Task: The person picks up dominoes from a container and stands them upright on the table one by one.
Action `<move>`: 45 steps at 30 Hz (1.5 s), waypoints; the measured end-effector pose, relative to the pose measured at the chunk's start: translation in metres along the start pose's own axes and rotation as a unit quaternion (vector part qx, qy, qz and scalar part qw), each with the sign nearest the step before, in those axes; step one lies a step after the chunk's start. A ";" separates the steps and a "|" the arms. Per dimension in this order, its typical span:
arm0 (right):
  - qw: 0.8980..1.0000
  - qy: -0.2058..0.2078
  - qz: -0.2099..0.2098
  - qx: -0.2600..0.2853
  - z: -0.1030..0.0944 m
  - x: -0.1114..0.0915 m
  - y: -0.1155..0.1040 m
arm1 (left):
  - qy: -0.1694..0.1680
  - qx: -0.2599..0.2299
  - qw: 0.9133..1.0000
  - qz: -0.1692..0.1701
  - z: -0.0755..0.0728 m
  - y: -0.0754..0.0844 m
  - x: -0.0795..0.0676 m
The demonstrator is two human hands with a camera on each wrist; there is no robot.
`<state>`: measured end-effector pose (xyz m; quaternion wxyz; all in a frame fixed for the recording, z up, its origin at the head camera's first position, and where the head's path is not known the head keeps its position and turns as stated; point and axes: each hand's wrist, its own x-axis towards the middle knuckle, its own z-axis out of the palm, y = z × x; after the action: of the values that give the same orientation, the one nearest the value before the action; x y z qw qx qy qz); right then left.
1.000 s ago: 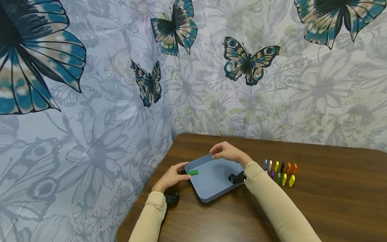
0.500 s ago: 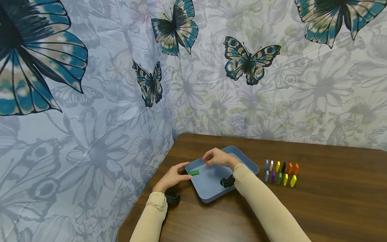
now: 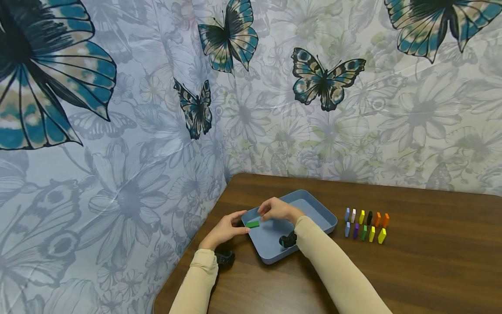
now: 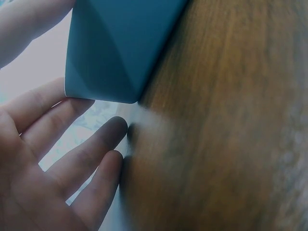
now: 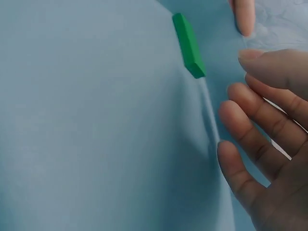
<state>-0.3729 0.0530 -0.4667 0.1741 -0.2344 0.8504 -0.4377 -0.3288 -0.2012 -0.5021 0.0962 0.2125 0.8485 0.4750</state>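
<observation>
A blue rectangular tray sits at an angle on the table. One green block lies inside it by the left wall, also visible in the right wrist view as a long green bar. My left hand holds the tray's left corner between thumb and fingers; in the left wrist view two fingertips touch the end of the tray wall, while the lower fingers are apart from it. Over the tray's left part hovers my right hand, its fingers loosely bent beside the block with nothing in them.
Right of the tray, several small coloured blocks stand upright in two rows, among them a black block, a purple block and a yellow block. The brown wooden table meets a patterned wall covering at the back.
My right hand has moved left and slightly down from the tray's far rim toward the green block, uncovering the tray's far right part. The left hand stays on the corner.
</observation>
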 end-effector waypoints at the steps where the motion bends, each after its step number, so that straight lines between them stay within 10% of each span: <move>1: 1.000 -0.001 0.001 0.001 0.002 0.001 0.000 | 0.000 0.000 1.000 0.000 0.000 0.000 0.000; 45: 0.997 0.015 0.046 -0.060 0.026 0.007 -0.003 | 0.001 0.002 1.000 -0.010 0.001 0.005 -0.001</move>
<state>-0.3651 0.0310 -0.4794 0.1673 -0.1984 0.8874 -0.3810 -0.3258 -0.1988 -0.4983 0.0994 0.2041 0.8517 0.4723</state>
